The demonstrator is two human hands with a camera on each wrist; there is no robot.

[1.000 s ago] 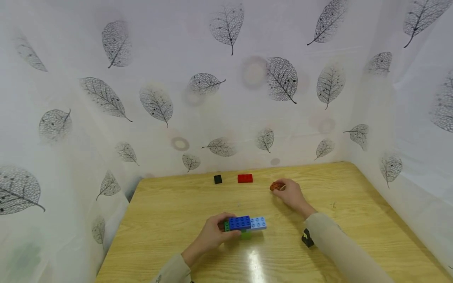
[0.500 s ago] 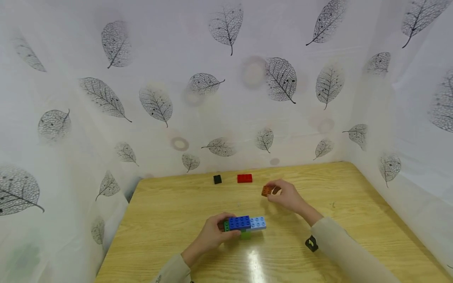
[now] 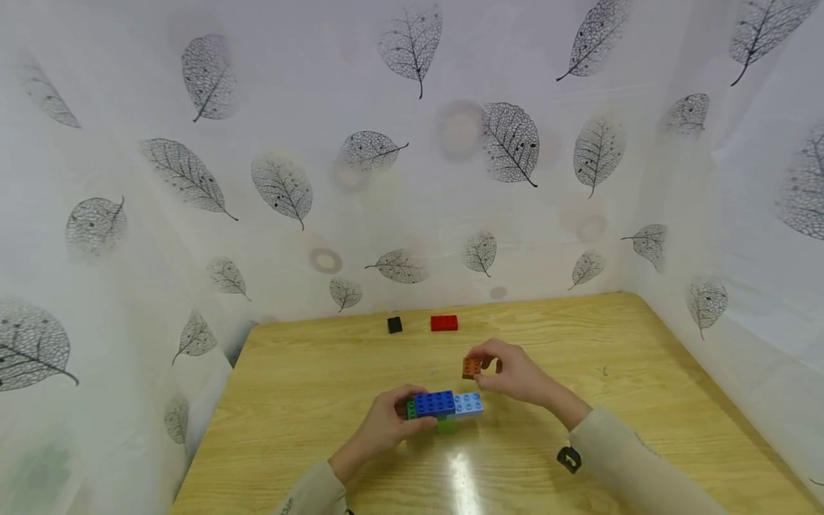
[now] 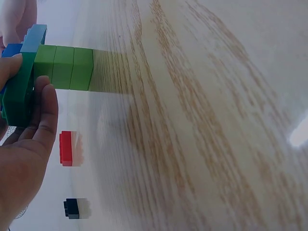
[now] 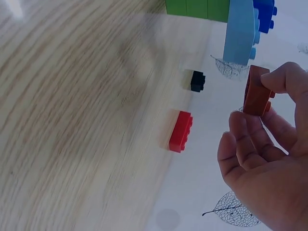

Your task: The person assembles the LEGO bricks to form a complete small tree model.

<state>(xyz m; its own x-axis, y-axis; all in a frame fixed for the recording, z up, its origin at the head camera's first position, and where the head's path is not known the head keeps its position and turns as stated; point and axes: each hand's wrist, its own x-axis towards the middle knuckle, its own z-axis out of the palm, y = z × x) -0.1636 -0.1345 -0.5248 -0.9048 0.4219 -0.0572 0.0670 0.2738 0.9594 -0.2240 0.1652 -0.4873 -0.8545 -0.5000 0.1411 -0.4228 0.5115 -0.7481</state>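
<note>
My left hand (image 3: 385, 425) grips the left end of a toy brick structure. On its top sit a dark blue brick (image 3: 435, 403) and, to the right, a light blue brick (image 3: 468, 404). A dark green brick (image 4: 20, 91) lies under my left fingers. Below, a column of light green bricks (image 4: 63, 67) reaches down to the table. My right hand (image 3: 515, 372) pinches an orange-brown brick (image 3: 471, 368) between thumb and fingers, studs up in the head view. That brick hangs just behind the light blue brick, apart from it.
A red brick (image 3: 444, 323) and a small black brick (image 3: 395, 325) lie near the back edge of the wooden table (image 3: 309, 386). A leaf-patterned white sheet (image 3: 412, 214) encloses the back and sides. Below the right wrist shows a black strap piece (image 3: 569, 459).
My right hand has brought the orange-brown brick leftward and nearer, from the back right of the table to beside the structure. The left hand keeps its hold in the same place.
</note>
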